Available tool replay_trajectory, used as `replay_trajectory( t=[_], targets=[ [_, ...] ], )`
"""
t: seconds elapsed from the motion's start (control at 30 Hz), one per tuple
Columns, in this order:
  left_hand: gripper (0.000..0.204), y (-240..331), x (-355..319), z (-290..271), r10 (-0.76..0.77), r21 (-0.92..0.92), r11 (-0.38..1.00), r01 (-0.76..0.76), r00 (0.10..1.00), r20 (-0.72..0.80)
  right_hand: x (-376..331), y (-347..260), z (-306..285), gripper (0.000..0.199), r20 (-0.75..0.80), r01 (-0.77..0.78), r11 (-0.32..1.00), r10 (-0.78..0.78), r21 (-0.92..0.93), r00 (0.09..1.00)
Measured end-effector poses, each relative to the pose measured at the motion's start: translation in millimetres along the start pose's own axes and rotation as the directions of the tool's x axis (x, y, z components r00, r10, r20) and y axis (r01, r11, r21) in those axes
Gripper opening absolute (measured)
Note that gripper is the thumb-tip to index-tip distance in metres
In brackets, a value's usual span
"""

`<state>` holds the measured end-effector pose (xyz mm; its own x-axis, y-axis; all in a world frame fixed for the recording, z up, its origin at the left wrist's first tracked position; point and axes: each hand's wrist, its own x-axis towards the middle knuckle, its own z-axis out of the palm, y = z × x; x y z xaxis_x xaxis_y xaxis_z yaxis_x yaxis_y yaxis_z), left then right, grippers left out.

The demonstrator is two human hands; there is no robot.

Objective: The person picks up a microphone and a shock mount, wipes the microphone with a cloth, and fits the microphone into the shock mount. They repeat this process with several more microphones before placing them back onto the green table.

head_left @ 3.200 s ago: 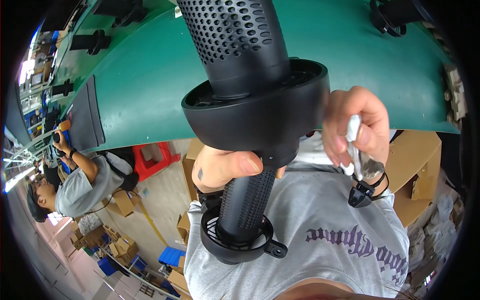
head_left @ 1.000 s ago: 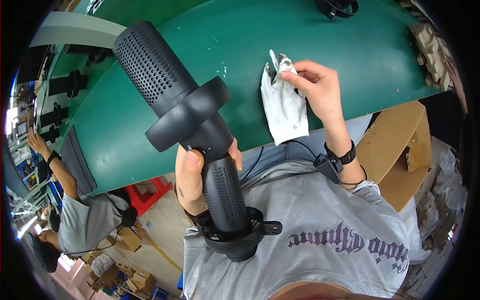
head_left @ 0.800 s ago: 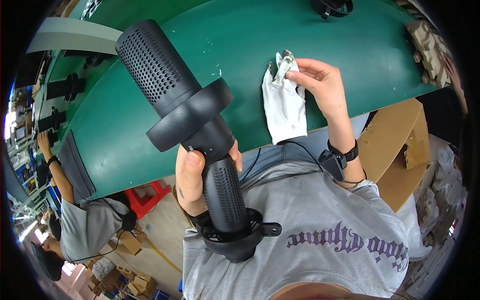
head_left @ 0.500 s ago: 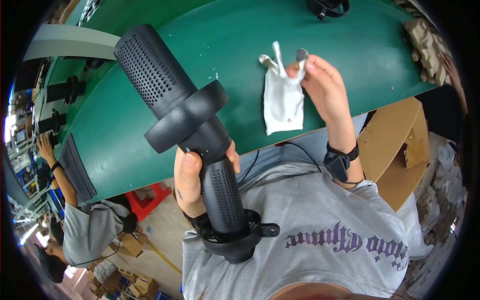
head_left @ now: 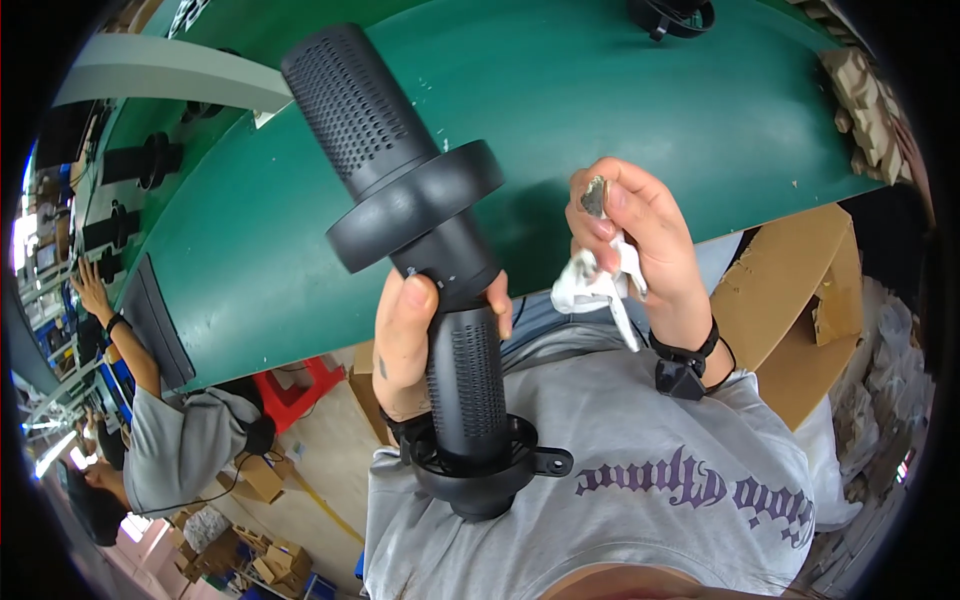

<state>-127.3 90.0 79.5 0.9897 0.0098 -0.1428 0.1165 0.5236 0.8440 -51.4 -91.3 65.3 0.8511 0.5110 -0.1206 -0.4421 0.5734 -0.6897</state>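
A large black microphone (head_left: pixel 468 380) with perforated sections and a thick ring (head_left: pixel 415 205) is held at a tilt over the table edge and my lap. My left hand (head_left: pixel 405 320) is wrapped round its middle, thumb in front and fingertips showing on the far side. A black slotted collar (head_left: pixel 475 470) with a side tab surrounds its lower end. To the right, my right hand (head_left: pixel 640 225) pinches a white cloth glove (head_left: pixel 590 285) by a grey, soiled fingertip. The glove hangs bunched below the fingers, partly hidden by them.
The green table (head_left: pixel 560 110) carries a black ring-shaped part (head_left: pixel 672 15) at the far edge and brown moulded trays (head_left: pixel 862 115) at right. A cardboard box (head_left: pixel 785 280) stands on the right. At left another person (head_left: pixel 185 450) works near a red stool (head_left: pixel 300 395).
My right hand has lifted the white glove off the table and drawn it nearer, turning it so it hangs bunched. The microphone has shifted slightly right, still in my left hand.
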Motion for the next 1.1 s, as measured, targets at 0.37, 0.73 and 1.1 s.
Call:
replay_trajectory(
  t=[0.37,0.73,1.1],
  targets=[
    [0.076,-3,23,1,-0.207,-0.142,0.965,0.220,0.973,0.100,14,-9,18,0.019,0.197,0.515,0.613,-0.511,-0.599,0.837],
    [0.076,3,15,-8,-0.171,-0.101,0.978,0.184,0.978,0.121,27,-10,33,0.040,0.720,0.786,-0.054,-0.445,-0.616,0.533],
    [0.070,12,11,-16,-0.171,-0.219,0.959,0.180,0.983,0.062,25,-8,47,0.046,0.732,0.717,-0.197,-0.345,-0.668,0.588]
  ],
)
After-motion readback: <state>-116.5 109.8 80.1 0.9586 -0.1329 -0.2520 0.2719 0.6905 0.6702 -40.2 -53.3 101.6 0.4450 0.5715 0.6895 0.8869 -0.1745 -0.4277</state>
